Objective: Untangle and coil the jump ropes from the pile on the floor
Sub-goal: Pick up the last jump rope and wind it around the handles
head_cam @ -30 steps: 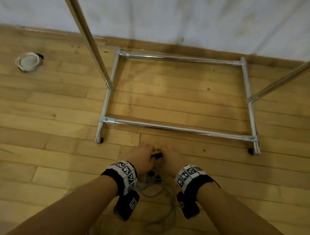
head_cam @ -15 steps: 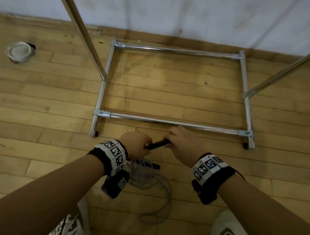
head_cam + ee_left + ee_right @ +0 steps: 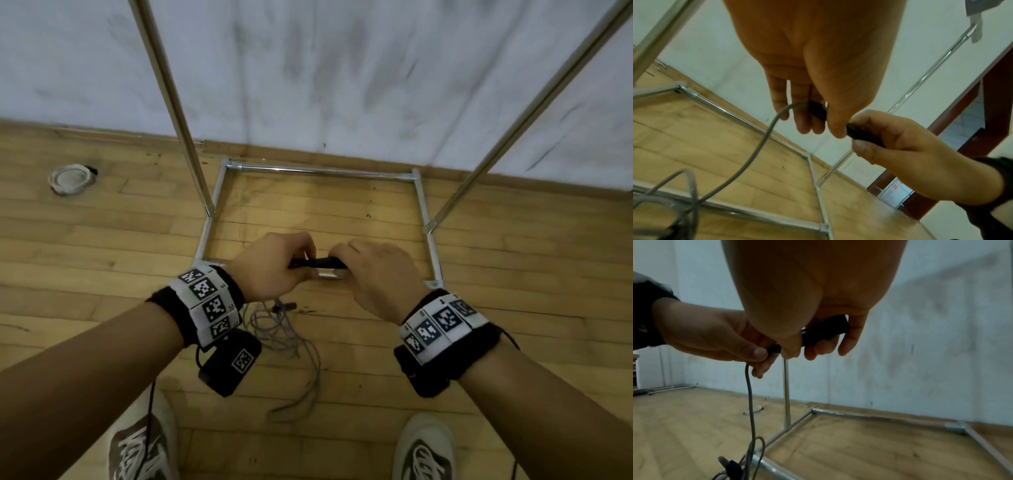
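Since half a second ago both hands have risen well clear of the floor, the black handle (image 3: 317, 263) has turned level between them, and two shoes have come into view at the near edge. Left hand (image 3: 274, 265) has its fingers curled round the handle's left end, thumb pressed along it, at the point where the grey cord (image 3: 764, 141) leaves the handle; the left wrist view shows that cord bending out past the fingers and dropping toward the floor. Right hand (image 3: 378, 277) curls round the handle's right end, fingers wrapped over the top and thumb underneath, as the right wrist view shows plainly. The two hands sit just beside each other, with only a short stretch of handle bare between them. Below and nearer than the left wrist, the rest of the jump ropes (image 3: 284, 337) lies in a loose grey tangle on the wooden floor (image 3: 85, 260), one strand trailing toward the near side between the left shoe (image 3: 144, 448) and the right shoe (image 3: 424, 448). Beyond the hands stands a metal rack (image 3: 322, 168), its rectangular base on the floor and two poles rising from its sides, against a scuffed white wall (image 3: 342, 68). A small round fitting (image 3: 70, 178) sits in the floor at far left.
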{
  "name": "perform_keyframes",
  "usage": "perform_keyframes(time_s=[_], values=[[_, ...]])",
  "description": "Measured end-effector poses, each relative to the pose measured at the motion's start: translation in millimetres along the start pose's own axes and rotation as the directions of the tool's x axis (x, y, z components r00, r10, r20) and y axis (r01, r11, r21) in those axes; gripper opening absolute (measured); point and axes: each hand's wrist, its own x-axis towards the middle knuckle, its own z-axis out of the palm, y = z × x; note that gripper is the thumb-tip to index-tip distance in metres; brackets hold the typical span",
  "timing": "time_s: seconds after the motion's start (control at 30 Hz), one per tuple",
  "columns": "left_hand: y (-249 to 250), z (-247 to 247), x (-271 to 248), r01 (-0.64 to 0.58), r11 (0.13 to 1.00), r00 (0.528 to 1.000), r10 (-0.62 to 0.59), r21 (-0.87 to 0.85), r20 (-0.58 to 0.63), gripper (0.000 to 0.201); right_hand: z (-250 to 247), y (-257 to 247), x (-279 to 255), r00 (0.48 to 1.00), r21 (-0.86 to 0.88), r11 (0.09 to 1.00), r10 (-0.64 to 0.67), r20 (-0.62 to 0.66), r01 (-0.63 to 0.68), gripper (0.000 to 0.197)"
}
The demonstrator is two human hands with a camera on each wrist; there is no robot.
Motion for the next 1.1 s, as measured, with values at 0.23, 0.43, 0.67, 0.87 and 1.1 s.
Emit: perform_keyframes(time_s=[0.23, 0.43, 0.67, 0.87, 1.1], values=[[38, -38, -23, 0.022, 0.970, 0.998, -0.037, -0.242, -0.059, 0.008, -90, 7, -21, 0.979, 0.108, 0.982, 0.167, -0.112, -0.155, 0.022], [75, -61, -30, -0.003, 0.978, 0.998, -0.010, -0.211, -0.061, 0.017, -156, 5, -25, 0.934, 0.266, 0.949, 0.242, -0.262, -0.171, 0.020], [77, -86, -42, 0.031, 0.977, 0.999, -0.038, 0.211, 0.028, 0.021, -198, 14, -31, 0.845, 0.392, 0.900, 0.354, -0.401, -0.191, 0.014], [79, -112, -51, 0.032, 0.998, 0.995, -0.026, 0.061, -0.093, 0.011, -183, 23, -32, 0.780, 0.582, 0.755, 0.546, -0.305, -0.301, 0.013], [101, -127, -52, 0.060, 0.998, 0.989, -0.059, 0.005, -0.138, 0.028, -178, -5, -18, 0.809, 0.670, 0.718, 0.500, -0.309, -0.188, 0.011]])
